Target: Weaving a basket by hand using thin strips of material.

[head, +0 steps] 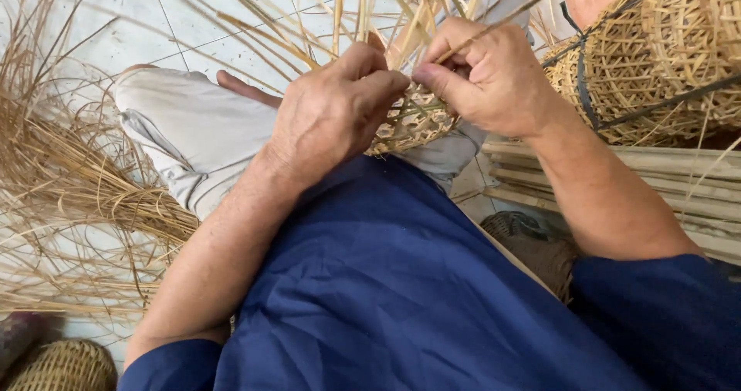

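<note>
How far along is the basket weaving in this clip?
Done: a stretch of open lattice on the small woven basket held on the lap. In hand: the left hand steadies the weave while the right hand pinches a bamboo strip. Left: many loose strips stick up unwoven, so the rim looks unfinished. Finished baskets are stacked at the right.

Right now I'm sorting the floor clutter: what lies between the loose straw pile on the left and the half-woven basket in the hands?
In the head view, the person's bent leg in a pale trouser lies between the straw pile and the basket, over white floor tiles.
</note>
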